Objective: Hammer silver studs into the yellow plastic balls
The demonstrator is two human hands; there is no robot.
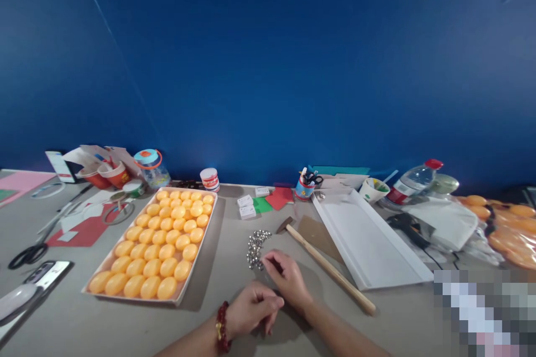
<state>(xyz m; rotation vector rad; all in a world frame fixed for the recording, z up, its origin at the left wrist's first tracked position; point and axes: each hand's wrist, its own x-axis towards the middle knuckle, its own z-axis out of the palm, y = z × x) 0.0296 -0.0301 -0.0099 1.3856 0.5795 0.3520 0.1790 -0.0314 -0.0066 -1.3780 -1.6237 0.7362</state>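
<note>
A pile of small silver bells [256, 247] lies on the grey table. My right hand [288, 280] rests just in front of it, fingers curled, fingertips touching the nearest bells. My left hand [252, 308], with a red bead bracelet on the wrist, sits beside it in a loose fist, fingers pinched together; what it holds, if anything, is hidden. A wooden-handled hammer [327, 266] lies to the right of my right hand.
A tray of yellow egg-shaped capsules [156, 245] is at the left, a white empty tray [367, 240] at the right. Scissors [29, 252], a phone [45, 273], paper cups, a jar, a pen cup [305, 185], a water bottle [412, 181] and bagged orange capsules [511, 234] surround them.
</note>
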